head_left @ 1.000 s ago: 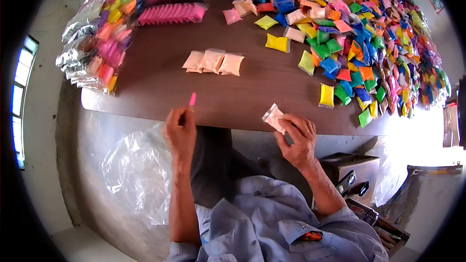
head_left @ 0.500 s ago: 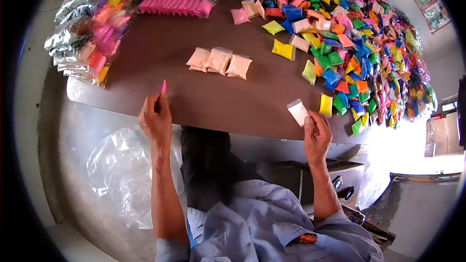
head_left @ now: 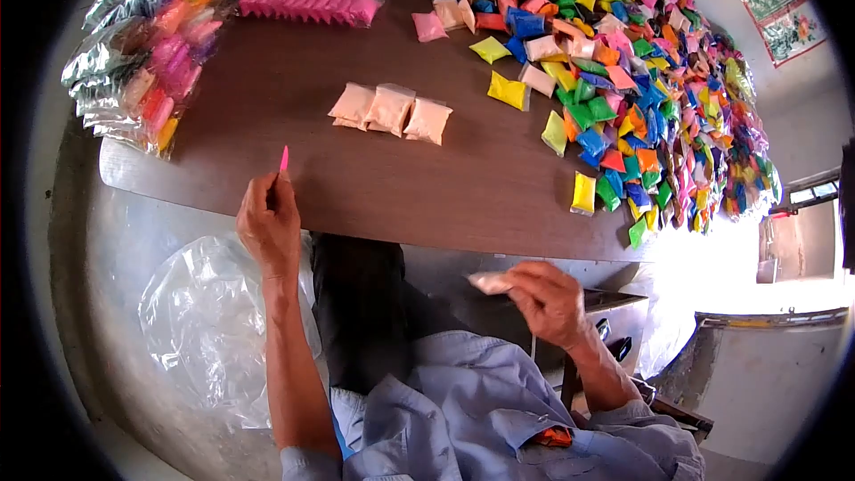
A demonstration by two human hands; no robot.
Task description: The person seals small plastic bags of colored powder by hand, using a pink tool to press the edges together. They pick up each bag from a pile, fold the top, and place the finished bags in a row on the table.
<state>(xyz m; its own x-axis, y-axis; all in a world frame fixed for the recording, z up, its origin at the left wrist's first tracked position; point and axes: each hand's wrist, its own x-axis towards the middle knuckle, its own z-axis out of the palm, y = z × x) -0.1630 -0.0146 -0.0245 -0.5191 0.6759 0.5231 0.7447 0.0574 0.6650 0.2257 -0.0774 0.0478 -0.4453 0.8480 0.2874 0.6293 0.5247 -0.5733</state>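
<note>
My left hand is closed at the table's front edge, pinching a small, bright pink pointed piece that sticks up from the fingers. In my right hand is a small pale packet, gripped by one end between thumb and fingers. That hand is off the table's front edge, above my lap, and the packet looks a little blurred. Between and beyond the hands, several peach-coloured packets lie grouped on the brown table.
A large heap of small colourful packets covers the table's right side. Rows of pink packets lie at the back. Clear bags with mixed colours are stacked at left. A big transparent plastic bag is on the floor.
My right hand has drawn back from the table toward my body and turned inward, carrying the pale packet. My left hand keeps its pinch on the pink piece. The whole view has shifted slightly.
</note>
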